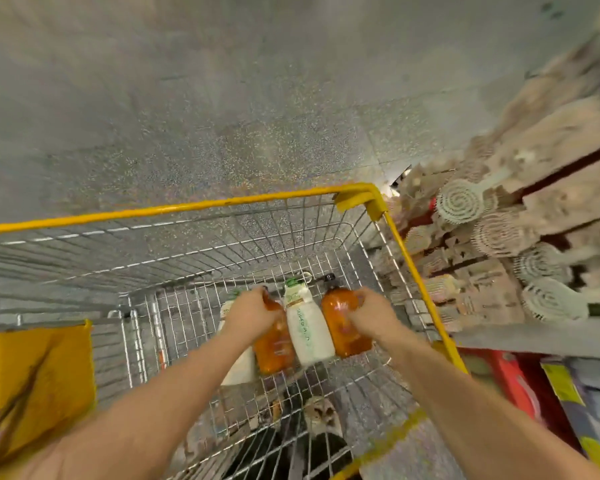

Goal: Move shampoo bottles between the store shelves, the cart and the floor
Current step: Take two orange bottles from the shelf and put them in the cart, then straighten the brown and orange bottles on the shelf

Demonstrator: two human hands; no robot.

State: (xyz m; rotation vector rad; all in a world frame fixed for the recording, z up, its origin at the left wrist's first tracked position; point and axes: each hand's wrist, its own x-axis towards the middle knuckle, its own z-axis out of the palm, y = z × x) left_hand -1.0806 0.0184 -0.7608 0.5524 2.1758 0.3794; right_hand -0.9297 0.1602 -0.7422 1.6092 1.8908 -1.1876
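Several shampoo bottles lie side by side on the floor of a wire cart with a yellow rim (201,205). My left hand (250,315) grips the upper part of an amber bottle (274,344). My right hand (371,315) grips a second amber pump bottle (342,315) at its right side. Between the two lies a white bottle with a green cap (307,327). Another white bottle (239,370) lies partly hidden under my left forearm.
Store shelves (499,244) packed with hairbrushes and scrubbers stand close along the cart's right side. A yellow child-seat flap (39,368) sits at the cart's left. Speckled grey floor (222,98) stretches ahead. Red and yellow packages (534,393) fill the lower right shelf.
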